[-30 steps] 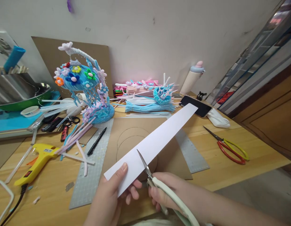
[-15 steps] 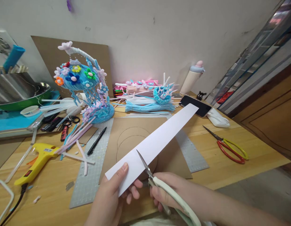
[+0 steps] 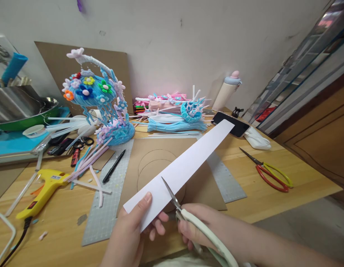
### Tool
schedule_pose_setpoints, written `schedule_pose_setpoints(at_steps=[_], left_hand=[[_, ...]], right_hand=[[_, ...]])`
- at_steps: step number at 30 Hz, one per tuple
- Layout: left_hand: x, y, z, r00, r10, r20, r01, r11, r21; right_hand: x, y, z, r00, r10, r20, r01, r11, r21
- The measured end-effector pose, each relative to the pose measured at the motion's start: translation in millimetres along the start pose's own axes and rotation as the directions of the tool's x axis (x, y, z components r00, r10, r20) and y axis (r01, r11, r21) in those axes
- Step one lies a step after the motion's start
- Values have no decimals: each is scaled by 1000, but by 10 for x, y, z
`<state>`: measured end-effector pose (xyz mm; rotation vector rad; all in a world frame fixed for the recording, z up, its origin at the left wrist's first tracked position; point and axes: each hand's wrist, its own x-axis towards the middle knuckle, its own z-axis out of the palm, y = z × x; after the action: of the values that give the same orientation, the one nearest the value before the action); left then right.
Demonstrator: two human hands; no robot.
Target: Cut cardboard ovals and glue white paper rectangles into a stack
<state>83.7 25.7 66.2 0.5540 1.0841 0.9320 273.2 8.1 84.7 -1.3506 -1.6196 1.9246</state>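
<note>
A long white paper strip [image 3: 188, 159] slants from the lower middle up toward the right. My left hand [image 3: 138, 218] pinches its near end, thumb on top and fingers beneath. In my right hand [image 3: 196, 222] are scissors [image 3: 205, 230] with pale green handles. One blade lies over the strip's face and the strip hides the other; the blades meet the strip's right edge just beyond my left thumb. Below the strip lies a brown cardboard sheet [image 3: 152, 144] with overlapping circles drawn on it, on a grey cutting mat [image 3: 99, 218].
At left are a yellow glue gun [image 3: 46, 189], a black pen [image 3: 114, 166] and a blue pipe-cleaner lamp shape [image 3: 94, 92] with flowers. Red-and-yellow-handled scissors [image 3: 269, 172] lie at right. Behind are pipe-cleaner bundles [image 3: 174, 125], a phone [image 3: 238, 128] and a bottle [image 3: 226, 91].
The strip's far end has shifted very slightly up and left. Both hands and the scissors keep nearly the same position on the paper; the whole view has moved slightly.
</note>
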Motion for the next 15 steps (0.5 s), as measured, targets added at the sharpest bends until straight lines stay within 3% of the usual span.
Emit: schedule_pose_setpoints(at_steps=[5, 15], left_hand=[[-10, 1, 2, 1000, -21, -6, 21, 1000, 5], [-4, -50, -48, 1000, -18, 0, 18, 1000, 15]], right_hand=[[-9, -46, 35, 1000, 30, 0, -30, 999, 23], [44, 148, 104, 993, 111, -47, -107, 992, 71]])
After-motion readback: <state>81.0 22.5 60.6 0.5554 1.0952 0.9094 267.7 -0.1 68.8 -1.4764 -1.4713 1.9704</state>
